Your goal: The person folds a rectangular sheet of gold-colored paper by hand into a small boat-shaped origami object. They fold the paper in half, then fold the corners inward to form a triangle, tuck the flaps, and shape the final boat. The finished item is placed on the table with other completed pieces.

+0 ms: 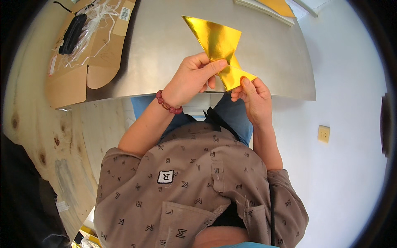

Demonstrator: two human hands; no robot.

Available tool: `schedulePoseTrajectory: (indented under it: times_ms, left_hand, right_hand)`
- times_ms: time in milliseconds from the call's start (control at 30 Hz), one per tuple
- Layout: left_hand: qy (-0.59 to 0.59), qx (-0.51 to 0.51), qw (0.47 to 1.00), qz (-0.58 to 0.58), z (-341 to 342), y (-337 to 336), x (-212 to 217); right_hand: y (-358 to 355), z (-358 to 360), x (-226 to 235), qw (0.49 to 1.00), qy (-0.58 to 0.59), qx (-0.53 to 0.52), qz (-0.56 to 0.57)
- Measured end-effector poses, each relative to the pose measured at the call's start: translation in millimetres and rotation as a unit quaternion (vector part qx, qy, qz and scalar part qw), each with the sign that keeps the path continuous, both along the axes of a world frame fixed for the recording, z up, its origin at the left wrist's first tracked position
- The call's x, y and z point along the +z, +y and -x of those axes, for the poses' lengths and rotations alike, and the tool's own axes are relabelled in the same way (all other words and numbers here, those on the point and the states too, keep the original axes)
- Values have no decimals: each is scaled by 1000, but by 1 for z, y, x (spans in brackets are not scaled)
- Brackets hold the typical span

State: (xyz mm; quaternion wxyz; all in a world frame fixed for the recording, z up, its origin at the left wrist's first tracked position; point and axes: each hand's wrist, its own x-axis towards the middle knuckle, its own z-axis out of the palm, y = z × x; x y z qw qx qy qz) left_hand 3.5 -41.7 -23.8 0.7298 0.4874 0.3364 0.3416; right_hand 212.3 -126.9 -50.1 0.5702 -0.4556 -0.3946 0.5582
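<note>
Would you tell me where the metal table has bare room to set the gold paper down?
The metal table is bare across its middle, between the open cardboard box on the left and the gold paper in both hands. The far right corner is crowded with yellow sheets.

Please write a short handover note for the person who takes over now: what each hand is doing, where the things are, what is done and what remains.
Left hand: pinches the gold paper at its narrow middle.
Right hand: grips the paper's lower folded flap.
Paper: held in the air above the near edge of the metal table, already folded into a bow-like shape.
Open cardboard box lies at the table's left.
Left to do: the fold is seemingly unfinished; further creases probably remain.
</note>
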Motion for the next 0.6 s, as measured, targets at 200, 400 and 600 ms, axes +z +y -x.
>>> schedulePoseTrajectory:
  times_ms: [200,400,600]
  left_hand:
    - [-59,52,997,-17,-5,-7,-3]
    - [-64,69,995,-20,-7,-9,-3]
    - [-55,91,993,-49,-11,-14,-5]
  right_hand:
    - [-1,8,0,1000,19,3,3]
    - [-1,15,-4,997,69,8,-22]
    - [-4,27,-3,999,46,-15,-10]
